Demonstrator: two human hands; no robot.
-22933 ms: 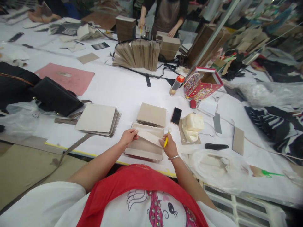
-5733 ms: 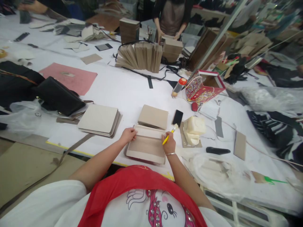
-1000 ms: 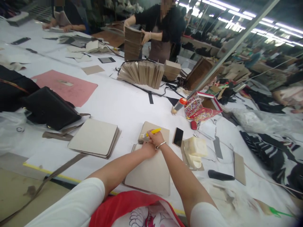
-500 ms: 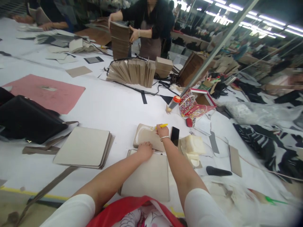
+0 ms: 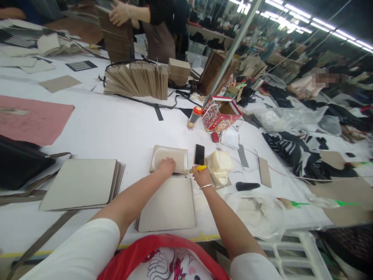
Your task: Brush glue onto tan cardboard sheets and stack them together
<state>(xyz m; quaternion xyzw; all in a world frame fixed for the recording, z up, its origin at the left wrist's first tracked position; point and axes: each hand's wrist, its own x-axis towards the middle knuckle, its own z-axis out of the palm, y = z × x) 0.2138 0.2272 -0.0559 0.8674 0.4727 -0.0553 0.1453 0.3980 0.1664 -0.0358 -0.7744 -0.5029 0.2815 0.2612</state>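
Observation:
A small stack of tan boards lies in front of me, a wet white band running along the edges of the top piece. My left hand rests on that piece, fingers laid flat and holding nothing. At its right edge, my right hand grips a yellow-handled brush, the tip low at the near right corner. Closer to my body sits a stack of larger pale boards. A black phone and a cream foam block lie beyond and beside my right hand.
Another stack of pale boards lies left, near a black bag. Further back are a fanned row of tan boards, an orange-capped bottle and a red patterned paper bag. A co-worker's hand touches a tall stack.
My right hand has moved with the brush from the far edge of the small board to its near right corner. My left hand has shifted further onto the board. The view has swung right.

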